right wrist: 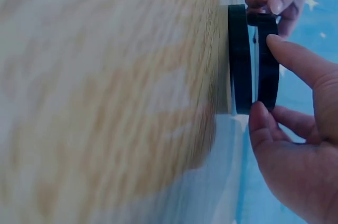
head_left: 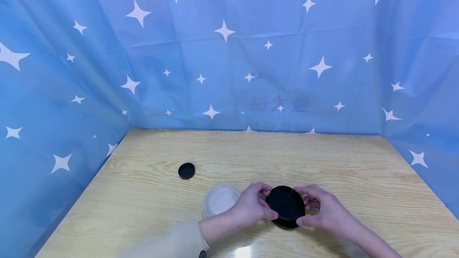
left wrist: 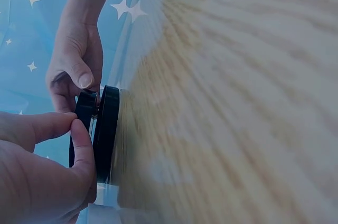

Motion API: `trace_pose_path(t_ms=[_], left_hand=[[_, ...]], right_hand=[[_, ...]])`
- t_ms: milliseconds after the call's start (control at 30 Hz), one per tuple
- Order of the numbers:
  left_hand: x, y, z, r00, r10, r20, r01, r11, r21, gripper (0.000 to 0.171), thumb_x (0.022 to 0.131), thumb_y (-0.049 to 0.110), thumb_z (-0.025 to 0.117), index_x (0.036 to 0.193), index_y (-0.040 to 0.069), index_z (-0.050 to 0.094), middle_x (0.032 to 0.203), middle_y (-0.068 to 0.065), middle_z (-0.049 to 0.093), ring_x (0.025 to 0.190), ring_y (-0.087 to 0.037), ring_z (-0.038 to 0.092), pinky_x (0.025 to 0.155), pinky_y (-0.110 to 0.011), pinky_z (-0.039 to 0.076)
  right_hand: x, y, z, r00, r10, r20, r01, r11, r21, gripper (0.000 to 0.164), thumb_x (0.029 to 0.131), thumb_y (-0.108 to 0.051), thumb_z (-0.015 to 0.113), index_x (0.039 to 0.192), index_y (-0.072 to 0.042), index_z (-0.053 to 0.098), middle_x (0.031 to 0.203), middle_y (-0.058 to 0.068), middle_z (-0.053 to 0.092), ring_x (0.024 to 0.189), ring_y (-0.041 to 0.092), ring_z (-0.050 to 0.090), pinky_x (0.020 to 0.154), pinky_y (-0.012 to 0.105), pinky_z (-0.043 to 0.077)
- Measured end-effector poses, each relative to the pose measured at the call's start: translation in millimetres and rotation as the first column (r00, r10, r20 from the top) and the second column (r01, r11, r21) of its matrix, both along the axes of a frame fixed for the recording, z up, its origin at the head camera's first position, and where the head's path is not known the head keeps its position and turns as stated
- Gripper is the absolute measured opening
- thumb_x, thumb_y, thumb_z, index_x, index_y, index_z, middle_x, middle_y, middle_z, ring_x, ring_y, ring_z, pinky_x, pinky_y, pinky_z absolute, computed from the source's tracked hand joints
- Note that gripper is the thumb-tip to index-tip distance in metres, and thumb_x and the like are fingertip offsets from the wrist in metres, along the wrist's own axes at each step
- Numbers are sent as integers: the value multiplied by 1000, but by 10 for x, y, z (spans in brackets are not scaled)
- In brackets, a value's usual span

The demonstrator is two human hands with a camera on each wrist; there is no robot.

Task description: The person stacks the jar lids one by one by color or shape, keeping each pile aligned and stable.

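Both hands pinch a round black lid (head_left: 285,203) by its rim, from opposite sides. My left hand (head_left: 250,206) has thumb and fingers at its left edge, and my right hand (head_left: 321,210) does the same at its right edge. Directly beneath lies a second, wider black disc (right wrist: 240,60), close over the wood. A narrow gap shows between the two black pieces in both wrist views. Just behind the left wrist stands a clear round container (head_left: 219,199), partly covered by that hand and forearm.
A small black cap (head_left: 186,171) lies farther back on the left of the wooden table (head_left: 251,154). Blue star-printed cloth (head_left: 222,71) hangs behind the table and along both sides. A transparent object (head_left: 351,249) shows partly under the right forearm.
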State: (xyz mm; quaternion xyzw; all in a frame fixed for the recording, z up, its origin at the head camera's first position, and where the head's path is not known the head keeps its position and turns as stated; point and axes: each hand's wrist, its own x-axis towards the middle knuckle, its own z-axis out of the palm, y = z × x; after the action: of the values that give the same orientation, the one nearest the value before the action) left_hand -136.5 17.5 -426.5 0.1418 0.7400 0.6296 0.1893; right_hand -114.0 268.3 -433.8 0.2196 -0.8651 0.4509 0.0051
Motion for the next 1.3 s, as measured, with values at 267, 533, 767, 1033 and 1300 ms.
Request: trace_pose_path(t_ms=[267, 533, 767, 1033, 1300], left_hand=[[12, -17, -7, 1000, -3, 14, 3, 1000, -9, 62, 71, -12, 83, 127, 2, 60, 110, -2, 59, 76, -11, 64, 65, -24, 54], [9, 35, -2, 999, 13, 32, -12, 1000, -25, 60, 72, -8, 82, 126, 1, 60, 112, -3, 58, 79, -11, 64, 68, -25, 55], [22, 49, 6, 998, 46, 32, -45, 998, -34, 63, 71, -8, 82, 128, 1, 58, 114, -3, 58, 80, -12, 64, 69, -26, 54], [2, -11, 81, 998, 43, 56, -43, 999, 7, 65, 73, -6, 82, 132, 2, 56, 117, -4, 56, 84, -14, 64, 69, -28, 55], [-71, -202, 262, 998, 42, 43, -44, 998, 39, 63, 79, 0, 82, 135, 3, 55, 124, -9, 54, 90, -16, 62, 71, -29, 53]], right_hand=[[8, -26, 0, 1000, -17, -7, 18, 999, 32, 72, 67, -9, 95, 129, 8, 62, 107, 7, 59, 86, 6, 56, 71, 24, 56], [0, -37, 29, 998, -31, 49, 27, 996, 89, 79, 65, -15, 96, 132, 6, 61, 110, 6, 58, 89, 6, 54, 72, 25, 55], [-25, -21, 13, 998, -2, 62, -1, 999, 49, 77, 68, -15, 95, 134, 6, 60, 114, 9, 58, 91, 8, 53, 73, 25, 54], [-63, 55, 10, 992, 17, 122, -9, 998, -64, 74, 77, -9, 90, 139, 8, 55, 126, 20, 58, 91, 11, 56, 75, 25, 52], [-156, 17, 119, 998, 14, 58, -10, 997, -73, 69, 80, -7, 88, 140, 6, 55, 126, 22, 60, 94, 16, 58, 79, 25, 52]])
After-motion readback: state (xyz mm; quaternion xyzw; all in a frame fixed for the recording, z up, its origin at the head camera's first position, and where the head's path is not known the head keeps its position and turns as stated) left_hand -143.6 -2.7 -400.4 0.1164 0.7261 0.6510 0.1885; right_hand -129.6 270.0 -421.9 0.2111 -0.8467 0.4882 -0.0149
